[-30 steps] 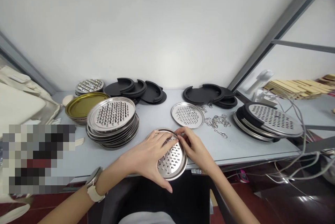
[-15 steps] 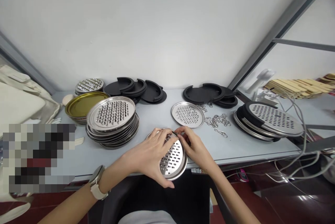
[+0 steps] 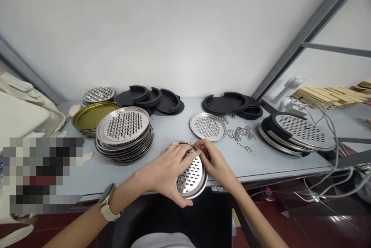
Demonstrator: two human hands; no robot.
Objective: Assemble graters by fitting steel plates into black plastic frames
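A round metal grater plate (image 3: 189, 176) lies at the table's front edge, its rim reaching a little past it. My left hand (image 3: 171, 172) spreads over the plate's left side, thumb at the near rim and fingers across the far part, gripping it. At the far right rim, my right hand (image 3: 210, 159) pinches with thumb and forefinger; what sits between the fingertips is hidden. Just behind lies another round grater plate (image 3: 207, 127), flat on the table. Beside it are several loose wire clips (image 3: 240, 134).
On the left stand a stack of grater plates (image 3: 124, 128) and gold-coloured round plates (image 3: 92, 116). Black round holders (image 3: 171, 103) and more black holders (image 3: 226, 105) line the wall. Graters with black holders (image 3: 301, 132) are piled right, near loose cables (image 3: 333, 155).
My right fingertips have closed in slightly at the plate's rim, and the small dark piece seen between them earlier is now covered. The left hand holds its place.
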